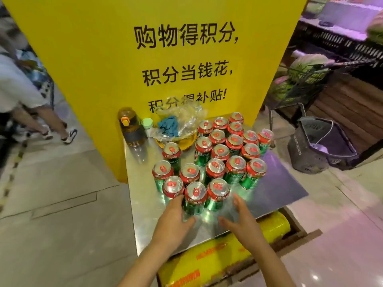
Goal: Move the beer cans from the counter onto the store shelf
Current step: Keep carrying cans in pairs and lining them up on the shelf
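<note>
Several green beer cans with red bands and silver tops (216, 156) stand upright on a shiny steel counter (149, 228), packed in a loose cluster. The nearest can (195, 198) stands at the front of the group. My left hand (176, 218) reaches in with spread fingers; its fingertips lie against the left side of that nearest can and beside the can (173, 186) to its left. My right hand (240, 218) hovers open just right of the front cans, fingers straight, touching nothing I can make out. No store shelf for the cans is identifiable.
A tall yellow sign (165, 59) rises behind the counter. A brown water bottle (130, 127), a small green-capped bottle (147, 126) and a plastic bag with blue cloth (176, 123) sit at the back left. A yellow film roll (228, 247) lies below the counter. A dark basket (319, 141) stands right; a person walks at left.
</note>
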Demonstrator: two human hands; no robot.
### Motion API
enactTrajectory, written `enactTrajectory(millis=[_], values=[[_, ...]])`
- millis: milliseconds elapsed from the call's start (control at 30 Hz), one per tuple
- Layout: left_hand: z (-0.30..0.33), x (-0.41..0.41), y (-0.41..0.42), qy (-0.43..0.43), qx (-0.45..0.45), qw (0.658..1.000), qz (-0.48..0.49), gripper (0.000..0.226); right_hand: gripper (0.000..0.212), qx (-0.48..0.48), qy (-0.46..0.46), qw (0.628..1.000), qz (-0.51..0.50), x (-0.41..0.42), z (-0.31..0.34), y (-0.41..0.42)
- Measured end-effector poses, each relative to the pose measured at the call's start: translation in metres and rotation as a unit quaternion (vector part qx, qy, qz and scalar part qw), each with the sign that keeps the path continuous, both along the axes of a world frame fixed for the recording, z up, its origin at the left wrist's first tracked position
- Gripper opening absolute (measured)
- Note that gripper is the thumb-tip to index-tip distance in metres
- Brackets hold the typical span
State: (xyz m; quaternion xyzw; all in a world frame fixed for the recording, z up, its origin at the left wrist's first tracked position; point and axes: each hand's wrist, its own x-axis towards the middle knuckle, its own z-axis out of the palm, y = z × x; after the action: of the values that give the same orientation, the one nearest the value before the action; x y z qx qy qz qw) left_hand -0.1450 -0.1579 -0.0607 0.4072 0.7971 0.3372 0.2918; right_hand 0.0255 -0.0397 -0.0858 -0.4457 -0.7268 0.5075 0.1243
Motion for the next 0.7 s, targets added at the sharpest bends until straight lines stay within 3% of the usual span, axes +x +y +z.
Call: enactTrajectory(millis=[133,233,433,700], values=[[-0.007,0.012,0.013,0.003,0.015,0.998,0.068,0.068,0.082,0.011,0.024,0.999,0.025,-0.017,-0.011,0.029],[-0.012,0.023,0.024,-0.006,0.029,0.993,0.118,0.074,0.096,0.065,0.016,0.997,0.024,-0.027,-0.028,0.041],[-0.013,0.039,0.047,0.07,-0.012,0.978,0.199,0.08,0.063,0.057,0.062,0.996,0.042,-0.035,-0.029,0.048],[-0.013,0.039,0.06,0.13,-0.082,0.96,0.232,0.07,0.057,0.064,0.062,0.994,0.059,-0.025,-0.032,0.054]])
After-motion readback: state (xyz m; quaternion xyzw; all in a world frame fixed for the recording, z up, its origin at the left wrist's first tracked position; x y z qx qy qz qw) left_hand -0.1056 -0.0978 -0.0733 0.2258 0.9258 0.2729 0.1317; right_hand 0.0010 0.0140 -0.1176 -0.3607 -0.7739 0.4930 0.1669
